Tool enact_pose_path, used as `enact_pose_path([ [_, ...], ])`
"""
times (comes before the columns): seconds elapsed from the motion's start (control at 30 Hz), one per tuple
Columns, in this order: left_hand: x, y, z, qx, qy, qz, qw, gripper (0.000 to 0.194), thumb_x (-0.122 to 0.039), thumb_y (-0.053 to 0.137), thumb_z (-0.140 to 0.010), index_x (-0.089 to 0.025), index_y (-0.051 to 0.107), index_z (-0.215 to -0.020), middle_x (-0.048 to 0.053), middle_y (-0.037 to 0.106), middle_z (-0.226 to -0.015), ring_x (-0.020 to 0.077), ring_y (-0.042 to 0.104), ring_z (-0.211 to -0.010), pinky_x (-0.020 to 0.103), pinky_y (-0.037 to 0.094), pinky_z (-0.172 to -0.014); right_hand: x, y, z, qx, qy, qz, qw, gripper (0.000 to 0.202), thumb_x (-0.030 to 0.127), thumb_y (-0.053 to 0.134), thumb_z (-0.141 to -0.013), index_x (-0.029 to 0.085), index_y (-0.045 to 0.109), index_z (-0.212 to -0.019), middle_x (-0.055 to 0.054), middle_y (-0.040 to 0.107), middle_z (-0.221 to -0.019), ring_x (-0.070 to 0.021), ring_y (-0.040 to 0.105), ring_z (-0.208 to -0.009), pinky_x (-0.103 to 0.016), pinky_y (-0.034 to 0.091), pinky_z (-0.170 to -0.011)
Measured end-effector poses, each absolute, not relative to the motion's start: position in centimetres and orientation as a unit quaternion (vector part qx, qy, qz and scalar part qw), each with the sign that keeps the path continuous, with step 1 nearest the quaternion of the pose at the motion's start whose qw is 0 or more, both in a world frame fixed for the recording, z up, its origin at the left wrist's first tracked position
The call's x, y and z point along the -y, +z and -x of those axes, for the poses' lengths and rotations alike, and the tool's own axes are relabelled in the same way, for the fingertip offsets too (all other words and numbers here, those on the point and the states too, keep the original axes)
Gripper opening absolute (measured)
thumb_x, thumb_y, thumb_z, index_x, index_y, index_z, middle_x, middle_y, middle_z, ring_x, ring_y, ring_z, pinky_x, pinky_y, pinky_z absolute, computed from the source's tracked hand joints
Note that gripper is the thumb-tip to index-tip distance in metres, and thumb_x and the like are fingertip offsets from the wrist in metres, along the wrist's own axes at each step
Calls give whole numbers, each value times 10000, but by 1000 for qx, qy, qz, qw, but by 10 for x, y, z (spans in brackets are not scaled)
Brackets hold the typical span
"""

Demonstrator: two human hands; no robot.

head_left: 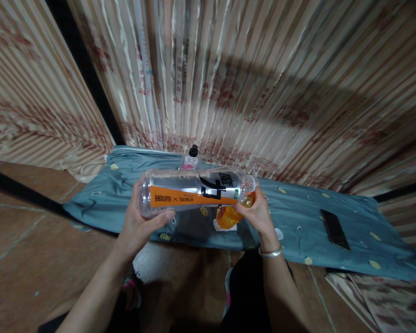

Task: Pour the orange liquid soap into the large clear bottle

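Note:
A clear plastic drink bottle (194, 189) with an orange and silver label lies level across the middle of the head view, above the bench. My left hand (142, 222) is wrapped round its base, thumb along the near side. At the neck end, my right hand (258, 210) is closed, its fingers partly hidden behind the bottle. Just below the neck, close to my right hand, is an orange see-through container (228, 218) on a white patch; whether my fingers touch it I cannot tell. Behind the bottle stands a small clear bottle (190, 159) with a black top.
Blue-green patterned cloth (298, 222) covers the low bench. A black phone (334, 229) lies on it at the right. Striped curtains (229, 92) hang behind, with a dark pole (86, 69) at the left. My legs and shoes are below, on a brown tiled floor (31, 231).

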State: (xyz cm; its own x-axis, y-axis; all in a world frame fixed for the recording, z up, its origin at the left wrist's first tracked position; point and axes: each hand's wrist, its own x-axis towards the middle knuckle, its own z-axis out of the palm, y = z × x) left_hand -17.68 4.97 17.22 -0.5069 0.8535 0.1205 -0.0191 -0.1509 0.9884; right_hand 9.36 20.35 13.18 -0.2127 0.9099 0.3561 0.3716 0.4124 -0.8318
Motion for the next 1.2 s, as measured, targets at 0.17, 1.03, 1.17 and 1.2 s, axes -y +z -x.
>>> enact_pose_path([
  [0.17, -50, 169, 178, -562, 664, -367, 329, 734, -385, 960, -579, -194, 644, -1213, 129, 698, -1367, 417, 612, -1363, 542, 505, -1168, -204, 131, -94, 717, 303, 447, 441, 803, 336, 891, -627, 246, 615, -1375, -89, 778, -1212, -318, 748, -1064, -508, 579, -1016],
  [1.03, -56, 167, 177, -547, 671, -359, 349, 879, -413, 964, -602, -177, 600, -1366, 155, 711, -1360, 414, 647, -1330, 498, 595, -1044, -203, 133, -94, 711, 311, 455, 437, 670, 361, 875, -623, 238, 643, -1240, -88, 773, -1160, -325, 746, -1042, -533, 574, -1016],
  [1.17, -56, 168, 178, -551, 668, -364, 343, 694, -398, 963, -596, -180, 677, -1189, 138, 738, -1283, 394, 683, -1276, 496, 599, -1036, -203, 133, -94, 711, 313, 452, 439, 678, 352, 866, -629, 238, 640, -1258, -76, 767, -1138, -326, 733, -1080, -540, 555, -1058],
  [1.2, -56, 167, 178, -552, 667, -366, 342, 663, -400, 962, -597, -183, 686, -1158, 138, 742, -1274, 391, 685, -1273, 498, 597, -1040, -203, 133, -94, 712, 314, 449, 439, 686, 351, 867, -633, 239, 639, -1269, -74, 767, -1135, -324, 730, -1089, -539, 550, -1068],
])
